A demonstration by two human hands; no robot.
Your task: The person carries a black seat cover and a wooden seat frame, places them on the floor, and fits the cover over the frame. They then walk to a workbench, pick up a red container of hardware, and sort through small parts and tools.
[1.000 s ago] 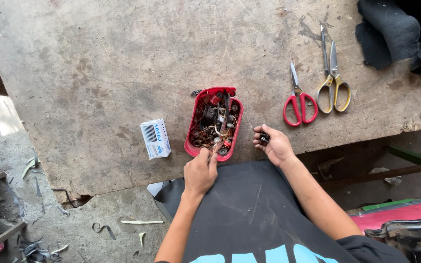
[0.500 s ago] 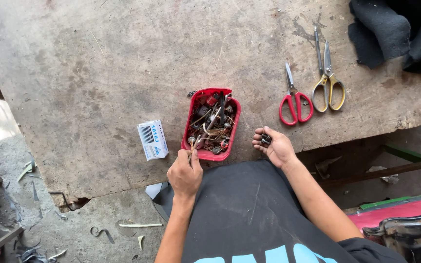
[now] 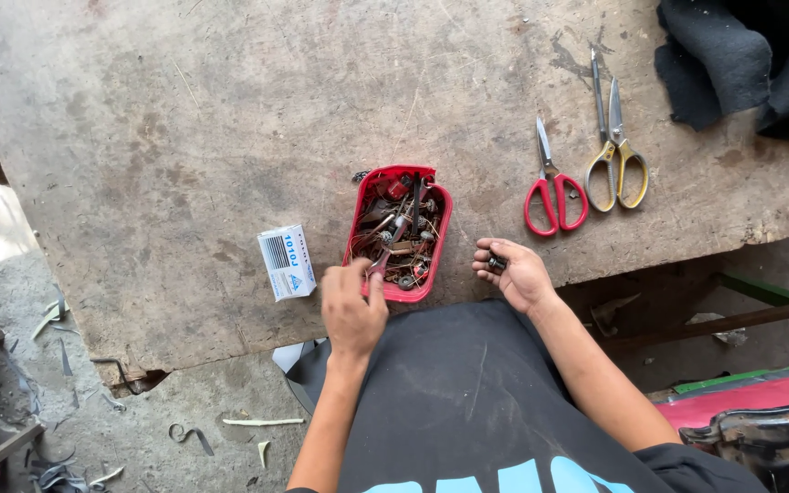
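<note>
A red oblong tray [image 3: 438, 239] full of small metal parts and wires sits near the front edge of a worn wooden table [image 3: 230, 137]. My left hand [image 3: 353, 312] is at the tray's near left corner, its fingertips pinched on the reddish end of a thin tool [image 3: 393, 239] that lies across the parts. My right hand [image 3: 520, 276] rests at the table edge to the right of the tray, its fingers curled around a small dark part [image 3: 497, 265].
A small white box [image 3: 287, 262] lies left of the tray. Red-handled scissors [image 3: 552, 187] and yellow-handled shears [image 3: 614, 146] lie to the right, with dark cloth [image 3: 741, 64] at the far right corner. Scraps litter the floor on the left.
My left hand drew back from the tray toward my body, then came forward to the tray's near left corner. My right hand has stayed in place with the dark part.
</note>
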